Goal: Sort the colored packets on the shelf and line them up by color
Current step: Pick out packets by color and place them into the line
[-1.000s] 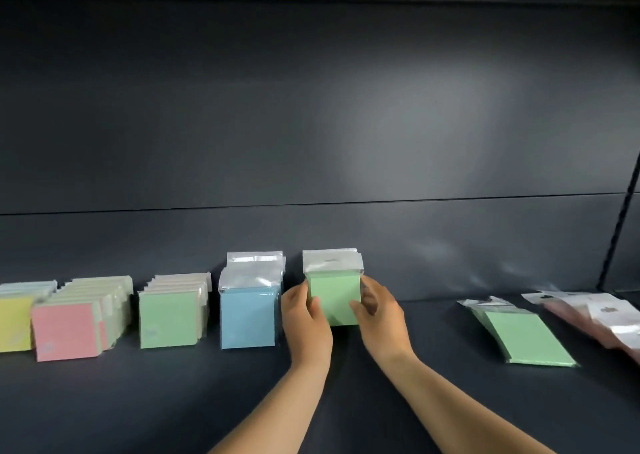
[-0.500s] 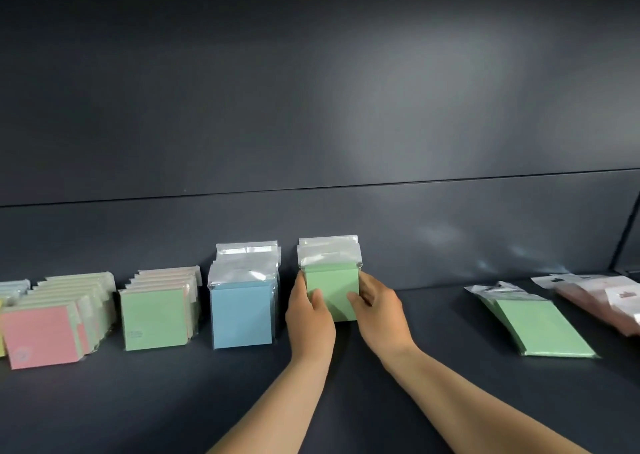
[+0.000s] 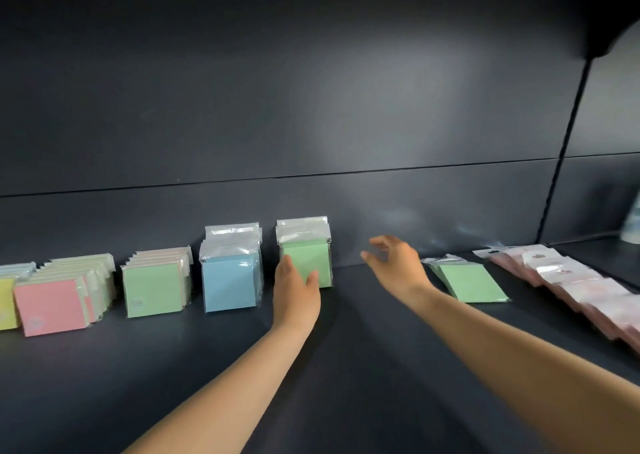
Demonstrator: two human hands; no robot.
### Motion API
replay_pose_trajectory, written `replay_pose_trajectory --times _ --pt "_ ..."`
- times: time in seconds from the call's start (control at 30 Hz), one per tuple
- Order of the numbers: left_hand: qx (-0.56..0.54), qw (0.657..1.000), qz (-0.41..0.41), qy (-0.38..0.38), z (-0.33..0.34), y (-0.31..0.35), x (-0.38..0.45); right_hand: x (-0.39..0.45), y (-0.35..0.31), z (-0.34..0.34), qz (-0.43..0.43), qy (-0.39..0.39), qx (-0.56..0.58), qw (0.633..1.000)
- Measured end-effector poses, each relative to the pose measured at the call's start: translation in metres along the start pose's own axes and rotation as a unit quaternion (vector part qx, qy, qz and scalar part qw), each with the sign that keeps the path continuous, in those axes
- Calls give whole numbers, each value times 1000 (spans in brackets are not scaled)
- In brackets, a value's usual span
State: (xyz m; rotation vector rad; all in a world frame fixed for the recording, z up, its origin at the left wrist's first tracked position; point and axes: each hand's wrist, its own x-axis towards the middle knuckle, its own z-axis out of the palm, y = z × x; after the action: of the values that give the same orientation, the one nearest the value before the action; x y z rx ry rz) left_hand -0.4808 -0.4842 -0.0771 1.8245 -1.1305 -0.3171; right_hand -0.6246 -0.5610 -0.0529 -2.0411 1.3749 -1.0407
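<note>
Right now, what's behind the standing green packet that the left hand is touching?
Behind the green packet stands at least one more packet; only its clear top flap shows above. Its colour and any further ones are hidden. The left hand covers the lower front.

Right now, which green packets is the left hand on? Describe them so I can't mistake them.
Start at the shelf's dark back wall and find the upright blue stack. Immediately right stands the green stack touched by the left hand. Unlike the green stack left of blue, it has tall clear header flaps; unlike the green packets further right, it stands.
</note>
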Motion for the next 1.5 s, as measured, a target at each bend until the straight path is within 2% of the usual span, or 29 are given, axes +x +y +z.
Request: replay_pose_trajectory --times 0.1,0.17,0.27,0.4,0.6,0.73,0.93,1.13,1.3,1.37,1.5 --pt "20 999 20 -28 2 26 -15 -1 16 -54 -21 -19 -120 992" --pt "92 992 71 -40 5 48 -21 0 27 -89 -31 -30 -196 980" --pt "253 951 153 -93 12 82 -24 1 43 -137 -54 -55 -293 953" --pt "363 900 159 -182 31 122 -19 9 67 -184 -103 -112 -393 907" --pt "404 881 115 -216 81 167 -23 32 107 -232 -159 -157 -402 888" --pt "397 890 68 -213 120 180 -26 45 134 -251 -183 -174 -366 895" --pt "318 928 -45 -187 165 170 -30 56 162 -262 -199 -206 -309 907" --pt "114 973 -150 -133 185 153 -28 67 170 -258 -194 -229 -261 918" --pt "-88 967 -220 -91 170 141 -30 71 167 -244 -180 -256 -227 922" --pt "-183 955 -222 -69 153 134 -36 70 164 -235 -170 -264 -222 923" --pt "-296 933 -205 -11 124 99 -42 69 153 -205 -136 -274 -229 924"
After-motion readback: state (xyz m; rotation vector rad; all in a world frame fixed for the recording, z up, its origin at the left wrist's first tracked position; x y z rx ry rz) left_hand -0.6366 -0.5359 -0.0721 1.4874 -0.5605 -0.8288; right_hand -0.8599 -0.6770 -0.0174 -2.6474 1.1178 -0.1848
